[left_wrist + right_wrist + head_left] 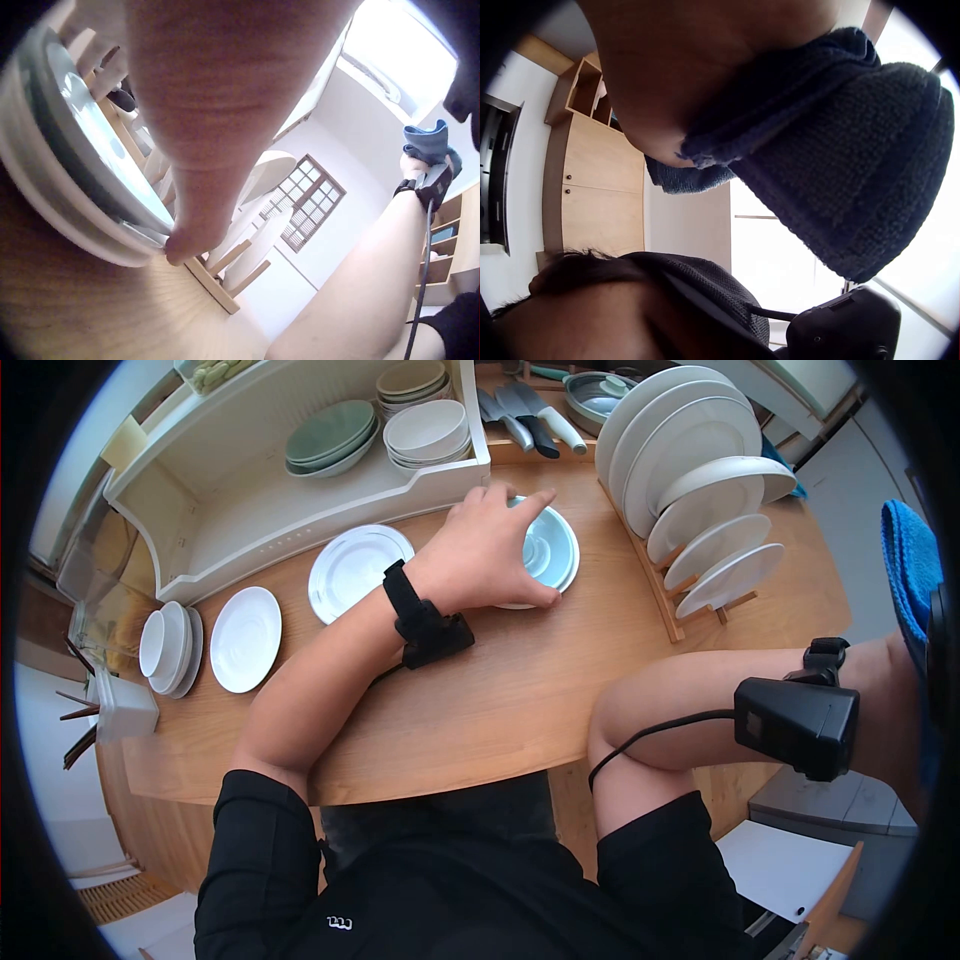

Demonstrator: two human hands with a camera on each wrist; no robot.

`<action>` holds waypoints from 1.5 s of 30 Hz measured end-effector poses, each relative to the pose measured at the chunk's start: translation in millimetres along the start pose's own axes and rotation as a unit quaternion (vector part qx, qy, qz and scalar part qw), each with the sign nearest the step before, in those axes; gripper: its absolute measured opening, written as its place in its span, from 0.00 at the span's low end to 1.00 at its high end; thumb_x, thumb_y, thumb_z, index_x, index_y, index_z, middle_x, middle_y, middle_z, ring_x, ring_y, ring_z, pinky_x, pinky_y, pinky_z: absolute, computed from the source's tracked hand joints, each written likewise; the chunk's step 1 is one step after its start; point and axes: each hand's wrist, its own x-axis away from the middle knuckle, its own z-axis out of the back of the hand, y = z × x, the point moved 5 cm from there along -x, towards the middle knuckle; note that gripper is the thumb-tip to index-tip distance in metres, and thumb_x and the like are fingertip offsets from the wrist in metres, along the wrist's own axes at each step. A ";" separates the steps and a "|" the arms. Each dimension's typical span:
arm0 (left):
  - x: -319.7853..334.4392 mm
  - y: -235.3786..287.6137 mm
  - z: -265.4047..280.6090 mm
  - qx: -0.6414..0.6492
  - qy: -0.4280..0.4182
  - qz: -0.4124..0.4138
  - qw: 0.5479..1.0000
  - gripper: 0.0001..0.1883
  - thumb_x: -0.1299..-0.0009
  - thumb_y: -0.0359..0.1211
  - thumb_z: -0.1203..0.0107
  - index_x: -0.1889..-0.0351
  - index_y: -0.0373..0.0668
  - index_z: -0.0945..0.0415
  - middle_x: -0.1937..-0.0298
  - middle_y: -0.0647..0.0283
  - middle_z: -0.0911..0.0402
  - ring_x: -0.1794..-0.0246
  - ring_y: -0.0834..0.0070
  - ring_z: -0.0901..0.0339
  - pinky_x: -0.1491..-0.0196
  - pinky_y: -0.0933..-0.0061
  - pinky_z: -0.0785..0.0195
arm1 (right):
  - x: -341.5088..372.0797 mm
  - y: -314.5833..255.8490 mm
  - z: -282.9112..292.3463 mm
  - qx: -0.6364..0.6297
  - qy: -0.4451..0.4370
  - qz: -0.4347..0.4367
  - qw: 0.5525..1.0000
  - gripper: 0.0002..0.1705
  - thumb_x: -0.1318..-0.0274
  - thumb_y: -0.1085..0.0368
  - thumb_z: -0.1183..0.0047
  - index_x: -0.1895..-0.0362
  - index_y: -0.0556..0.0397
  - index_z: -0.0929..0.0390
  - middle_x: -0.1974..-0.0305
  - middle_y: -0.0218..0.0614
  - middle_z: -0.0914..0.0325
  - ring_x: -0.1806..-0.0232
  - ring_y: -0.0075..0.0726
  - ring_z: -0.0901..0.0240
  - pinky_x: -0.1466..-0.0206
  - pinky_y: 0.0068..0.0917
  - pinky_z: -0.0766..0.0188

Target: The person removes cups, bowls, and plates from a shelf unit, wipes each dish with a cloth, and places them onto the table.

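Observation:
My left hand reaches over a light blue bowl, gripping it across the rim with the thumb on the near side and fingers on the far side. White dishware shows under the bowl; the left wrist view has the layered rims low on the table, with the thumb tip at their edge. Raised at the right, my right hand holds a blue towel. Part of this towel hangs at the right edge of the head view, where the hand itself is out of sight.
A wooden rack holds several upright plates on the right. White plates and small stacked dishes lie left. Behind stands a cream shelf with bowls; knives and a pan are at the back.

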 end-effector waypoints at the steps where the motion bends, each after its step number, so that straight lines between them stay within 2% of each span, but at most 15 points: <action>1: 0.7 0.9 2.3 0.014 0.001 0.023 1.000 0.57 0.47 0.54 0.22 0.18 0.44 0.32 0.34 0.35 0.27 0.32 0.39 0.28 0.27 0.48 0.32 | -0.8 0.3 3.3 -0.006 0.004 -0.006 1.000 0.28 0.26 0.52 0.39 0.26 0.36 0.25 0.48 0.33 0.23 0.49 0.30 0.17 0.43 0.34 0.19; 9: -1.3 -1.9 22.2 0.039 0.051 0.020 0.998 0.54 0.47 0.52 0.21 0.21 0.43 0.29 0.32 0.41 0.28 0.31 0.45 0.28 0.28 0.51 0.32 | -30.9 15.8 71.5 -0.057 0.043 -0.040 0.997 0.27 0.27 0.51 0.38 0.27 0.35 0.24 0.48 0.32 0.23 0.49 0.30 0.17 0.42 0.35 0.20; 11: -7.6 -16.1 48.3 0.206 0.095 0.030 0.973 0.50 0.46 0.57 0.21 0.27 0.41 0.22 0.35 0.45 0.22 0.35 0.50 0.22 0.32 0.48 0.28 | -35.5 16.9 78.9 -0.062 0.047 -0.042 0.996 0.27 0.27 0.51 0.38 0.27 0.35 0.24 0.48 0.32 0.23 0.49 0.30 0.17 0.42 0.35 0.20; 14: -1.3 -34.5 95.1 0.688 0.101 0.067 0.716 0.40 0.26 0.60 0.39 0.27 0.41 0.25 0.31 0.46 0.21 0.38 0.46 0.17 0.35 0.46 0.22 | -24.1 34.2 70.9 -0.146 0.077 -0.188 0.968 0.23 0.27 0.51 0.37 0.34 0.41 0.20 0.49 0.31 0.22 0.48 0.27 0.20 0.39 0.32 0.25; 16: 14.3 -35.5 137.3 0.801 0.058 -0.010 0.596 0.37 0.19 0.60 0.55 0.25 0.42 0.29 0.28 0.46 0.23 0.31 0.46 0.21 0.31 0.41 0.25 | -24.9 58.7 91.6 -0.184 0.041 -0.115 0.975 0.23 0.28 0.50 0.37 0.34 0.40 0.20 0.49 0.31 0.23 0.48 0.26 0.20 0.40 0.30 0.25; 17: 24.0 -43.1 156.4 0.798 0.148 0.022 0.584 0.39 0.18 0.61 0.60 0.24 0.40 0.31 0.26 0.46 0.23 0.26 0.47 0.24 0.25 0.38 0.30 | -23.4 64.5 93.5 -0.222 0.004 -0.045 0.974 0.24 0.29 0.49 0.36 0.34 0.40 0.20 0.48 0.31 0.24 0.48 0.26 0.21 0.41 0.28 0.26; 18: 39.2 -40.7 172.8 0.789 0.168 0.015 0.590 0.39 0.18 0.61 0.60 0.24 0.40 0.31 0.26 0.46 0.23 0.26 0.47 0.24 0.25 0.38 0.30 | -16.0 76.4 82.3 -0.191 -0.007 -0.178 0.965 0.28 0.31 0.47 0.33 0.33 0.40 0.21 0.47 0.32 0.25 0.45 0.25 0.22 0.30 0.26 0.30; 20: 77.8 -45.7 203.5 0.798 0.277 0.068 0.532 0.38 0.18 0.59 0.58 0.25 0.37 0.30 0.26 0.46 0.24 0.25 0.47 0.26 0.22 0.38 0.34 | -31.8 84.5 71.0 -0.054 -0.225 0.067 0.971 0.18 0.34 0.63 0.34 0.45 0.60 0.15 0.54 0.50 0.10 0.64 0.37 0.13 0.58 0.28 0.14; 21: 90.7 -37.7 218.0 0.848 0.163 -0.045 0.503 0.36 0.17 0.56 0.57 0.27 0.35 0.28 0.27 0.47 0.22 0.26 0.49 0.25 0.21 0.39 0.36 | -26.4 76.6 62.2 -0.072 -0.213 0.071 0.972 0.18 0.34 0.63 0.34 0.45 0.60 0.15 0.54 0.50 0.10 0.64 0.37 0.13 0.58 0.28 0.14; 23: 118.2 -37.3 222.6 0.735 0.282 0.026 0.615 0.28 0.21 0.44 0.41 0.30 0.35 0.25 0.34 0.52 0.17 0.35 0.61 0.17 0.31 0.53 0.23 | 1.4 75.6 38.8 -0.325 -0.215 -0.241 0.889 0.18 0.34 0.68 0.37 0.43 0.65 0.19 0.54 0.51 0.11 0.66 0.42 0.14 0.59 0.32 0.13; 27: 150.0 -15.0 239.2 0.423 0.391 0.050 0.816 0.18 0.27 0.32 0.30 0.42 0.35 0.16 0.50 0.59 0.10 0.53 0.75 0.12 0.50 0.69 0.18 | 60.2 75.6 -4.1 -0.170 -0.124 -0.227 0.951 0.23 0.39 0.74 0.37 0.40 0.65 0.20 0.60 0.46 0.14 0.63 0.40 0.15 0.58 0.37 0.15; 29: 155.7 7.1 250.9 0.149 0.389 0.025 0.909 0.11 0.29 0.29 0.30 0.51 0.34 0.12 0.60 0.58 0.08 0.63 0.73 0.11 0.57 0.68 0.19 | 64.9 58.4 -36.5 -0.055 -0.193 0.037 0.979 0.24 0.39 0.70 0.31 0.39 0.61 0.18 0.52 0.49 0.11 0.52 0.44 0.12 0.45 0.43 0.14; 32: 153.1 18.0 251.2 0.090 0.404 -0.101 0.905 0.14 0.31 0.27 0.31 0.48 0.34 0.12 0.58 0.53 0.09 0.63 0.67 0.10 0.57 0.68 0.19 | 77.3 9.2 -65.6 -0.001 -0.263 0.194 0.945 0.33 0.43 0.53 0.21 0.39 0.59 0.17 0.41 0.54 0.12 0.40 0.49 0.13 0.35 0.43 0.16; 36: 158.8 22.9 257.4 0.070 0.420 -0.178 0.887 0.16 0.34 0.24 0.33 0.47 0.33 0.13 0.55 0.50 0.08 0.59 0.59 0.09 0.54 0.67 0.17 | 97.2 6.5 -84.3 -0.055 -0.290 0.180 0.938 0.28 0.48 0.58 0.21 0.44 0.55 0.12 0.43 0.49 0.11 0.44 0.49 0.11 0.40 0.41 0.12; 45: 164.0 12.8 264.7 0.154 0.412 -0.114 0.891 0.15 0.35 0.24 0.30 0.50 0.32 0.13 0.57 0.54 0.09 0.62 0.68 0.10 0.57 0.71 0.19 | 119.7 53.1 -86.9 -0.075 -0.304 -0.032 0.949 0.30 0.53 0.69 0.23 0.42 0.54 0.13 0.39 0.48 0.13 0.40 0.50 0.14 0.33 0.43 0.19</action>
